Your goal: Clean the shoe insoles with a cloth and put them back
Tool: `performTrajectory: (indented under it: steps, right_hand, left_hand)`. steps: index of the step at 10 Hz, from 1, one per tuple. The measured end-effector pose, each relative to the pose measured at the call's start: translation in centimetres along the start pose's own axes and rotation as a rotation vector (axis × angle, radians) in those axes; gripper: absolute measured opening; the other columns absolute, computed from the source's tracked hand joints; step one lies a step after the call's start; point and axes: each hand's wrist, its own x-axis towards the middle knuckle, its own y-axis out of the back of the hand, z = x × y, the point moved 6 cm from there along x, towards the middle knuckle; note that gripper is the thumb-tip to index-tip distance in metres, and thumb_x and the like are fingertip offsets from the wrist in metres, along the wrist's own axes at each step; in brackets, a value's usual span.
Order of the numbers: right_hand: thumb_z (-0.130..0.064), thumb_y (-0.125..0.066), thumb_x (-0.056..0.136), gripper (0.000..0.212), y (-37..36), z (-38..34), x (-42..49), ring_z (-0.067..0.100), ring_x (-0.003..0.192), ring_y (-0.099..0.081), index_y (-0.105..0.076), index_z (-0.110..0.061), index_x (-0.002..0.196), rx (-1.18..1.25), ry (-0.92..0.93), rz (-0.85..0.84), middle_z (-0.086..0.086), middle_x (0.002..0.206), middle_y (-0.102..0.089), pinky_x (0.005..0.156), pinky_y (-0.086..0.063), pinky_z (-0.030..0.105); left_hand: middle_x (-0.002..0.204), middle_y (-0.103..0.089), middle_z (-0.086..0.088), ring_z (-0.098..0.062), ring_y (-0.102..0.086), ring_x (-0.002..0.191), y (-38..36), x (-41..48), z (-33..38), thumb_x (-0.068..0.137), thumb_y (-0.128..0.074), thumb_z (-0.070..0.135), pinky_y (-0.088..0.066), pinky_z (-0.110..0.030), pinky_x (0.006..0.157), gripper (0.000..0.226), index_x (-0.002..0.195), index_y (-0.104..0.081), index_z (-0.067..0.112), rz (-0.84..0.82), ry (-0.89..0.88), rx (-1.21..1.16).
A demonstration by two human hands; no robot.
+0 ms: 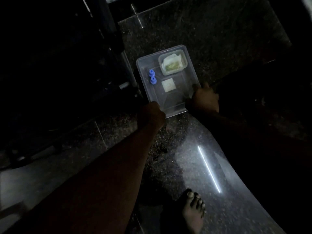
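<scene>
A clear plastic tray [190,68] lies over the dark speckled floor in dim light. My left hand [151,114] grips its near left corner. My right hand [204,98] grips its near right edge, thumb over the rim. Inside the tray sit a small clear box [183,55] holding a white cloth or packet with something green, two blue caps [34,76], and a white square piece [168,84]. No shoe or insole shows in this view.
A dark metal frame with pale bars [128,71] stands just left of the tray. My bare foot [194,210] rests on the glossy floor at the bottom, next to a bright light reflection [209,169]. The right side is in deep shadow.
</scene>
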Motion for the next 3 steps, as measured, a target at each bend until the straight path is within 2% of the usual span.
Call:
performTrajectory:
  steps: [1,2,3]
  right_hand:
    - [-0.037,-0.067,0.087,0.059,0.6,-1.1,-2.5,0.038,0.138,-0.040,-0.051,-0.021,0.141,-0.005,0.063,0.024,0.008,0.158,-0.035,0.106,-0.039,0.053]
    - [-0.041,-0.068,0.087,0.060,1.9,-1.6,-4.5,0.039,0.137,-0.043,-0.052,-0.021,0.142,-0.016,0.158,0.012,0.007,0.158,-0.037,0.108,-0.041,0.053]
    - [-0.040,-0.067,0.089,0.060,4.5,-2.2,-7.1,0.037,0.137,-0.044,-0.052,-0.021,0.144,0.000,0.226,-0.004,0.006,0.156,-0.040,0.108,-0.043,0.051]
  left_hand:
    - [0.130,-0.066,-0.015,-0.034,-0.059,0.124,0.0,-1.6,-0.5,0.091,-0.063,0.015,-0.048,-0.039,0.103,0.034,0.123,-0.068,0.008,-0.083,-0.001,0.035]
    - [0.135,-0.062,-0.015,-0.036,-0.057,0.128,1.7,-2.9,0.0,0.089,-0.063,0.018,-0.047,-0.040,0.104,0.041,0.129,-0.064,0.010,-0.044,0.053,0.003]
    - [0.131,-0.063,-0.017,-0.037,-0.057,0.125,4.8,-5.8,1.9,0.084,-0.065,0.013,-0.048,-0.043,0.104,0.040,0.124,-0.065,0.009,0.048,0.007,-0.025]
